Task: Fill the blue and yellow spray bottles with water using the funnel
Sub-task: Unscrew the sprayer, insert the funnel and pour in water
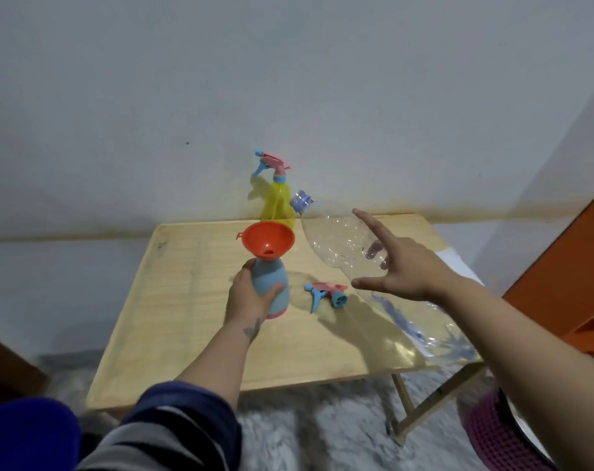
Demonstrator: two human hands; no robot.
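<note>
A: What is seen first?

B: A low wooden table (193, 334) is seen by the wall, and the things are set out on it.

A: And the big see-through thing?

B: A clear plastic bottle (343, 243) is held tilted above the table's right side. It is gripped by the right hand (404, 266), with the first finger stuck out straight and other fingers seen through the plastic. Its blue cap (300, 201) is pointed up toward the wall.

A: Where is the blue spray bottle (272, 287) kept?

B: It is stood near the middle of the table and is gripped by the left hand (248, 297). Its top is off, and the orange funnel (268, 243) is set in its neck.

A: And the yellow spray bottle (278, 205)?

B: It is stood at the back edge, with its pink and blue sprayer on.

A: What is smallest?

B: A loose spray head (326, 294) is laid just right of the blue bottle.
</note>
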